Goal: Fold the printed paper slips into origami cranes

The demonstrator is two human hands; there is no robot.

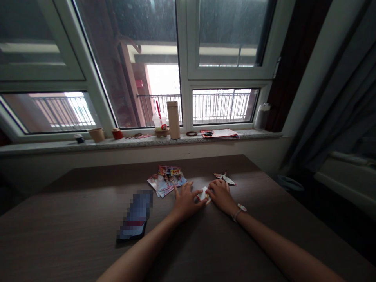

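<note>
Table (pixel 73 207) underneath, printed cards (pixel 169 180) lie just beyond and left of the left hand (pixel 185 201). It curves toward the right hand (pixel 221 194); both touch the small folded paper (pixel 203 192) between them, pinching or pressing, I cannot tell. Creasing seems underway; next likely needs aligned edges, firm pressure.
</note>
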